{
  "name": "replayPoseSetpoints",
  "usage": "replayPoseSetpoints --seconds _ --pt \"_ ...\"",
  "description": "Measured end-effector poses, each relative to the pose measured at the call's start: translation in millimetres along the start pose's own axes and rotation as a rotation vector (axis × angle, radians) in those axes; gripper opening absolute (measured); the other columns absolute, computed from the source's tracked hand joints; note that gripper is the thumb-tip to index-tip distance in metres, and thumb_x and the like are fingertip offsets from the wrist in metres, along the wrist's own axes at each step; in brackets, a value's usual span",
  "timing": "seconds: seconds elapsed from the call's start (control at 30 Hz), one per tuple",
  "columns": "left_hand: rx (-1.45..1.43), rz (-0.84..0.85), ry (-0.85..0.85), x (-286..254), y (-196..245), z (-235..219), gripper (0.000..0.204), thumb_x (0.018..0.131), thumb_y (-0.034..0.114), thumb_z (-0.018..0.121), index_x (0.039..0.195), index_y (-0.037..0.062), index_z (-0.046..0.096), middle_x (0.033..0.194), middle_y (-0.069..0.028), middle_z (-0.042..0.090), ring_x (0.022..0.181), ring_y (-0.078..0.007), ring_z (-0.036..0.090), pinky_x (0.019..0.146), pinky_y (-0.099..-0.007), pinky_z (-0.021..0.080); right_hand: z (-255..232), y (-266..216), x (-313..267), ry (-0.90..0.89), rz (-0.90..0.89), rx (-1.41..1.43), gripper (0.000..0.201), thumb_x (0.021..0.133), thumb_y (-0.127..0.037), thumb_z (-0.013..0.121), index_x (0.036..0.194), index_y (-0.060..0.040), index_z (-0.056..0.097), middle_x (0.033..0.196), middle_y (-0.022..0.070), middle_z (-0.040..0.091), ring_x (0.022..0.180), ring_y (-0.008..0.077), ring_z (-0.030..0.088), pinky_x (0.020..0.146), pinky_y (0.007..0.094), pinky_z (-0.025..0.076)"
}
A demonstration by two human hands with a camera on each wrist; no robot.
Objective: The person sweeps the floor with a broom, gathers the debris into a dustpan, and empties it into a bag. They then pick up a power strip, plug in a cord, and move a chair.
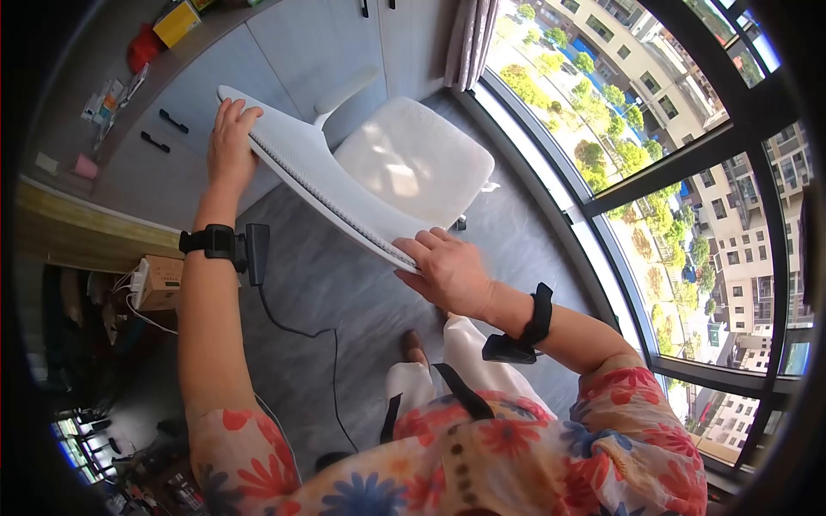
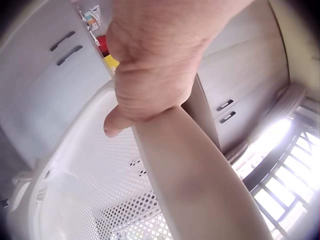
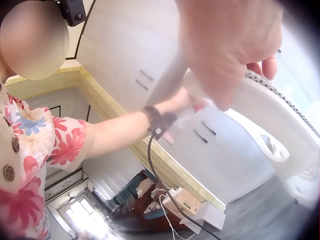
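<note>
A white office chair stands in front of me, its mesh backrest [image 1: 297, 150] toward me and its pale seat [image 1: 413, 159] beyond. My left hand [image 1: 232, 142] grips the backrest's top edge near its left end. In the left wrist view, a digit of the left hand [image 2: 155, 75] lies over the perforated mesh [image 2: 95, 165] side. Toward the other end, my right hand [image 1: 452, 273] holds the same edge with its fingers bent over it. The right wrist view shows the right hand [image 3: 230, 50] on the white frame, with dotted mesh beside the fingers. One armrest [image 1: 344, 95] shows past the backrest.
Grey cabinets [image 1: 301, 47] with black handles stand behind the chair. Large windows [image 1: 680, 172] line the right side. A cardboard box [image 1: 160, 284] sits at the left, and a black cable [image 1: 334, 370] hangs from the left wrist camera. Grey floor [image 1: 297, 301] surrounds the chair.
</note>
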State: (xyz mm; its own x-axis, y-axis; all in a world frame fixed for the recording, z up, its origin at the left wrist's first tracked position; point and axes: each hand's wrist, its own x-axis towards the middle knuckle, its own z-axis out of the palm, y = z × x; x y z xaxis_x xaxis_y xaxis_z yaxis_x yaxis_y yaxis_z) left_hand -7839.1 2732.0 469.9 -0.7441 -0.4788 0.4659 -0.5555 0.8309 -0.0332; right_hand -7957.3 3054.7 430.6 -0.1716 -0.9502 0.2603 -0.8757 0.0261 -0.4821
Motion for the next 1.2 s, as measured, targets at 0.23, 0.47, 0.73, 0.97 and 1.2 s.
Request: replayPoseSetpoints --seconds 0.23,0.47,0.73,0.97,1.2 --pt "0.124 -0.103 -0.136 33.4 -23.6 9.4 0.065 0.062 -0.002 0.07 0.12 0.0143 0.047 0.135 -0.0108 0.039 0.125 -0.0312 0.034 0.098 -0.0391 0.036 14.9 8.4 39.2 -0.011 -0.103 0.085 0.036 0.071 -0.021 0.068 0.102 -0.0091 0.053 0.082 0.0044 0.053 0.08 0.0219 0.055 0.065 0.0327 0.049" --pt "0.04 -0.3 -0.059 -11.2 -8.8 5.9 0.074 0.069 0.002 0.068 0.134 0.0104 0.032 0.136 -0.0156 0.034 0.126 -0.0318 0.033 0.101 -0.0402 0.033 34.9 1.0 61.2 0.004 -0.145 0.15 0.038 0.066 -0.018 0.071 0.098 -0.005 0.052 0.079 0.0068 0.053 0.074 0.0231 0.056 0.061 0.0332 0.049" --pt "-0.204 -0.697 -0.47 -239.8 57.8 -2.2 0.067 0.071 0.006 0.067 0.131 0.0068 0.036 0.135 -0.0191 0.035 0.125 -0.0354 0.033 0.103 -0.0423 0.03 36.7 -2.2 80.7 -0.048 -0.19 0.134 0.043 0.065 -0.018 0.071 0.098 -0.003 0.047 0.083 0.0096 0.053 0.079 0.0268 0.056 0.065 0.0355 0.048" --pt "-0.194 -1.205 -0.767 -487.2 144.3 -28.5 0.053 0.071 0.016 0.067 0.12 0.0074 0.048 0.121 -0.0157 0.047 0.114 -0.0328 0.044 0.09 -0.0431 0.042 19.7 15.6 80.3 -0.27 -0.149 0.163 0.052 0.068 -0.006 0.069 0.114 -0.0018 0.046 0.093 0.0141 0.055 0.074 0.0306 0.058 0.059 0.0372 0.048" --pt "-0.321 -1.739 -0.792 -652.9 213.4 -67.1 0.046 0.068 0.02 0.065 0.113 0.0115 0.056 0.111 -0.0151 0.054 0.105 -0.0327 0.051 0.086 -0.0437 0.045 27.3 62.5 12.2 -0.833 0.049 -0.296 0.034 0.068 -0.024 0.066 0.095 -0.0039 0.062 0.073 0.0093 0.067 0.073 0.0241 0.066 0.069 0.0346 0.051"
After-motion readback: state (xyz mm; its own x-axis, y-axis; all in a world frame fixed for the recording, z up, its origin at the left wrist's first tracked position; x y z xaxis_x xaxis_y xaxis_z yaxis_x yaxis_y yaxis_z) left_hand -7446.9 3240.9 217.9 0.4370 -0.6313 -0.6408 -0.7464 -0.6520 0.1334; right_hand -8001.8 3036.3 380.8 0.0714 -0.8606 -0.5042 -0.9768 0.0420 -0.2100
